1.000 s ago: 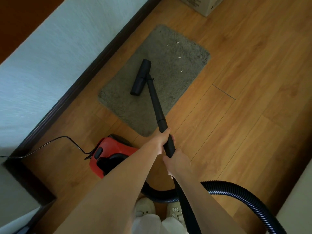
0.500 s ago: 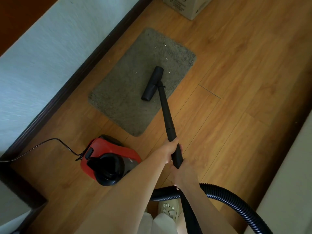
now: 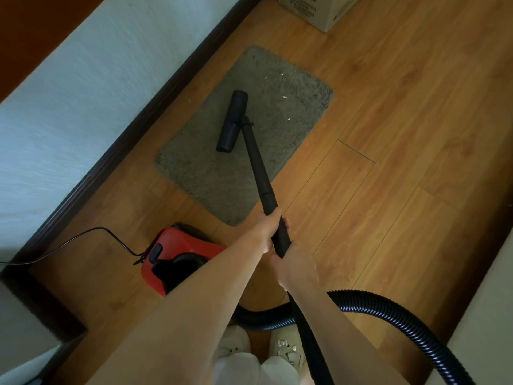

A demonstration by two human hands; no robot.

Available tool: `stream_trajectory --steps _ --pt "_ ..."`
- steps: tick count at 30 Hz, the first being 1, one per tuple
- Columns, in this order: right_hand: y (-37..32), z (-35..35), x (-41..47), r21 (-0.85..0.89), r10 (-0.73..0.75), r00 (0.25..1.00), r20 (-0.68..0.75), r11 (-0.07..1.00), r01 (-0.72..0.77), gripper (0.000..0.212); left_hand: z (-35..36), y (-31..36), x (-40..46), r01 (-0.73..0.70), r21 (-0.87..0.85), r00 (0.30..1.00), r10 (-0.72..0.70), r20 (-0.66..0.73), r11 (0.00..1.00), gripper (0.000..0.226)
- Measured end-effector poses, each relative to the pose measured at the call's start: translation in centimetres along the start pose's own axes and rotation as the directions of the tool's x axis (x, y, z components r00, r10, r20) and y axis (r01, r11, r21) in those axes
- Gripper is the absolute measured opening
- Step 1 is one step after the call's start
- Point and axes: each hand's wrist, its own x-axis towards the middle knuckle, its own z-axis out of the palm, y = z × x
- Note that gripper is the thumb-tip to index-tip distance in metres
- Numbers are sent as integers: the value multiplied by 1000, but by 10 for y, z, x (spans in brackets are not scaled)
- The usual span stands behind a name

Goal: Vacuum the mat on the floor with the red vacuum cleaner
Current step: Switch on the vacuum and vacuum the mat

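Note:
A grey shaggy mat [image 3: 288, 118] lies on the wooden floor beside the wall, with a few white crumbs on its far and right parts. The black floor nozzle [image 3: 232, 120] rests on the mat's middle, joined to a black wand [image 3: 258, 168]. My left hand [image 3: 269, 227] grips the wand higher up and my right hand [image 3: 291, 263] grips it just below. The red vacuum cleaner [image 3: 177, 251] sits on the floor left of my arms, partly hidden by my left forearm. Its ribbed black hose [image 3: 388, 315] loops away to the right.
A dark skirting board [image 3: 133, 129] and pale wall run along the left. The black power cord [image 3: 83, 240] trails from the cleaner toward the left. A cardboard box [image 3: 316, 9] stands beyond the mat. A pale piece of furniture [image 3: 488, 315] borders the right. My shoes [image 3: 283, 348] are at the bottom.
The nozzle has slid from the mat's right side back toward its middle, nearer the wall. Both hands keep the same grip on the wand. The view has shifted slightly.

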Motion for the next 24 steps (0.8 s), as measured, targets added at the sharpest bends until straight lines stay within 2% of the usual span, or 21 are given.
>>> stream_trajectory --steps 2,5,7,12,17,21,24 --pt "-11 5 9 -10 -14 1000 9 1000 14 27 -7 9 7 -17 -20 1000 16 -24 1000 17" --pt "-25 12 21 -27 -30 999 16 999 31 29 -16 19 21 -42 -18 997 41 -65 999 32" --pt "-32 14 29 -42 -32 999 11 999 32 29 -18 24 29 -50 -22 995 48 -83 999 32" --pt "-38 15 46 -50 -30 1000 8 998 30 32 -16 34 42 -47 -25 997 45 -68 999 36" --pt "-35 11 52 -38 3 1000 -23 999 -4 32 -5 36 46 -29 5 999 29 -42 1000 33" --pt "-21 7 49 19 24 999 -48 1000 -24 32 9 30 41 -5 18 1000 5 -30 1000 14" --pt "-5 1 38 29 43 998 -35 999 -42 27 21 17 34 14 47 1000 -14 -7 999 23"
